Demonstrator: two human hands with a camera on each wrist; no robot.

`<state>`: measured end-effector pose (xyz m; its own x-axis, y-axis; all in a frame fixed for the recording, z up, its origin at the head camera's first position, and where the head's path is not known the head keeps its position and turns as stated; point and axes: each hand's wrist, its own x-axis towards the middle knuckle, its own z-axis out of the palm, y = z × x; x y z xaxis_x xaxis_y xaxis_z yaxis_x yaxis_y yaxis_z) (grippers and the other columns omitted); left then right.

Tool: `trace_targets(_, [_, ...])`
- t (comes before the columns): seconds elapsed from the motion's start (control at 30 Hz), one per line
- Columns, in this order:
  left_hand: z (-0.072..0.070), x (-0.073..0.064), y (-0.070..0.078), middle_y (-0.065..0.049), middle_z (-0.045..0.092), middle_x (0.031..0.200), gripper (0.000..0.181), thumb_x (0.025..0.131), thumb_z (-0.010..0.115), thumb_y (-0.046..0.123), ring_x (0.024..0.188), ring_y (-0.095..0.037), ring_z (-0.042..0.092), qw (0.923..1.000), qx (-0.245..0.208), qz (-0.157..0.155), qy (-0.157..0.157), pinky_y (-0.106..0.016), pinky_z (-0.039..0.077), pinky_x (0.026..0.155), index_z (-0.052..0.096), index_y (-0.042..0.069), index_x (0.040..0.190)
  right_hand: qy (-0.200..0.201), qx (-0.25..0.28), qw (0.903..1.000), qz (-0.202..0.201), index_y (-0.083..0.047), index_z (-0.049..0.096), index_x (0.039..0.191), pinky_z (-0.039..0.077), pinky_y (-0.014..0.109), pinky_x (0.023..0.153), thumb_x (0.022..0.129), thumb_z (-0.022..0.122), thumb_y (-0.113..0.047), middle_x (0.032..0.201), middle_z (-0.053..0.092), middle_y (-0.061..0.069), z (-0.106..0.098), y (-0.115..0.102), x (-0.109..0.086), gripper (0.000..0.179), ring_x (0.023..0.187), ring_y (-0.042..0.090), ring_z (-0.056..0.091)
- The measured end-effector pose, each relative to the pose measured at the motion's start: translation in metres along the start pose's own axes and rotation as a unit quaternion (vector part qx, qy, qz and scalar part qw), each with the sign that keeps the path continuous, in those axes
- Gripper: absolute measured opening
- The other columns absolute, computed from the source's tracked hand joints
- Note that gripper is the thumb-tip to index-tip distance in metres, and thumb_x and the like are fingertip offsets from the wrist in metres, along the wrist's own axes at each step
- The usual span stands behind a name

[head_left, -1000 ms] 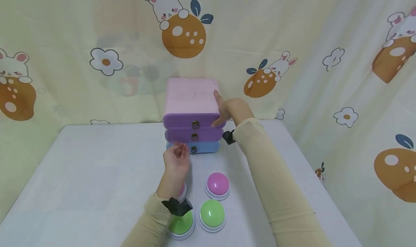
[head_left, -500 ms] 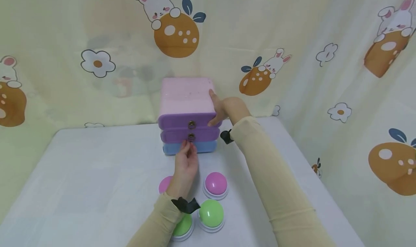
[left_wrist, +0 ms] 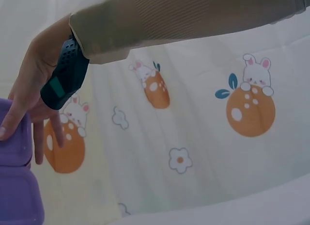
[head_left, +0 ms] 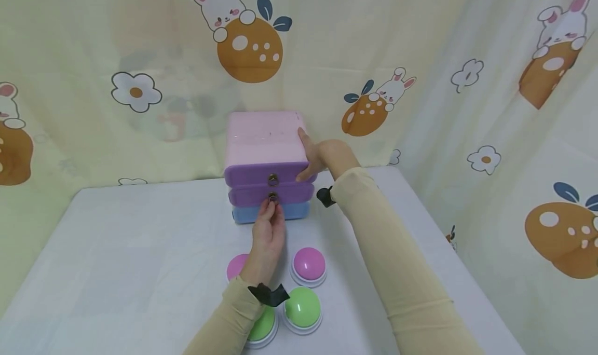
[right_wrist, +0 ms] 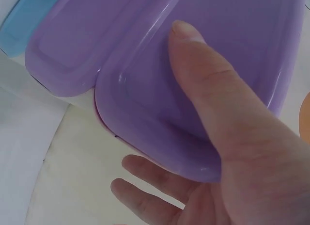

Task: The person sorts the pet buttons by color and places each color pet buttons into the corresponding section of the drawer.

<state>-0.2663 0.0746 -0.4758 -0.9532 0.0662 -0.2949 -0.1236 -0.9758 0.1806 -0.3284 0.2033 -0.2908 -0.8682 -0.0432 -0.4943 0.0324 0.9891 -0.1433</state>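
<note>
A small three-drawer cabinet with a pink top (head_left: 263, 137) stands at the back of the table. Its upper drawer front (head_left: 247, 175) and middle drawer front (head_left: 245, 195) are purple; the bottom one (head_left: 243, 214) is blue. In the head view my left hand (head_left: 268, 235) pinches the ring pull (head_left: 273, 196) of the middle drawer. My right hand (head_left: 324, 158) braces the cabinet's right side, one finger along the top edge. In the right wrist view its thumb (right_wrist: 203, 74) lies straight on the upper purple front, with two fingers (right_wrist: 150, 191) extended beside the side wall.
Pink domed buttons (head_left: 309, 264) and green domed buttons (head_left: 302, 307) on white bases sit in front of the cabinet, partly under my left forearm. A patterned curtain (head_left: 187, 152) hangs behind the white table (head_left: 131, 261).
My left hand has moved right and up from beside the blue drawer to the middle drawer's ring pull and pinches it. The right hand keeps its place on the cabinet. The head view has shifted slightly.
</note>
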Motion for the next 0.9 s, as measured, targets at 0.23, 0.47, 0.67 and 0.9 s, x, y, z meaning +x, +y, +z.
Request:
trace_targets(0.23, [-0.0004,-0.0004,-0.0009,-0.007,0.054,0.110,0.020,0.097,0.046,-0.001,0.094,-0.013,0.060,0.9998,-0.012,-0.014,0.013,-0.017,0.049,0.092,0.051,0.002,0.115,-0.005,-0.004,0.9999,-0.009,-0.027,-0.035,0.143,0.019,0.053,0.117,0.077,0.073,-0.050,0.160,0.004,0.013,-0.0014,0.0019,0.0010,0.128,0.146,0.032,0.016])
trace_targets(0.47, [-0.0002,0.0005,-0.0007,-0.007,0.060,0.106,0.020,0.095,0.049,-0.003,0.091,-0.011,0.064,0.9993,0.032,0.009,0.017,-0.019,0.050,0.092,0.054,0.000,0.114,-0.006,-0.003,1.0000,-0.006,-0.027,-0.035,0.143,0.019,0.053,0.117,0.077,0.072,-0.051,0.160,0.009,0.014,-0.0008,0.0025,0.0028,0.128,0.145,0.031,0.017])
trace_targets(0.67, [-0.0009,0.0017,0.0013,-0.011,0.058,0.117,0.038,0.092,0.054,-0.004,0.093,-0.012,0.067,0.9968,0.068,0.021,0.037,-0.020,0.050,0.093,0.048,-0.005,0.129,-0.006,-0.005,1.0000,-0.004,-0.027,-0.034,0.143,0.018,0.053,0.117,0.077,0.073,-0.050,0.160,0.009,0.014,-0.0005,0.0015,0.0041,0.128,0.145,0.032,0.018])
trace_targets(0.9, [-0.0017,0.0041,0.0042,-0.012,0.060,0.120,0.040,0.091,0.057,-0.004,0.097,-0.012,0.067,0.9943,0.093,0.026,0.045,-0.021,0.051,0.092,0.049,-0.006,0.130,-0.004,-0.014,0.9999,0.003,-0.028,-0.034,0.143,0.020,0.053,0.117,0.076,0.073,-0.051,0.160,0.007,0.014,-0.0017,-0.0019,0.0034,0.128,0.145,0.033,0.018])
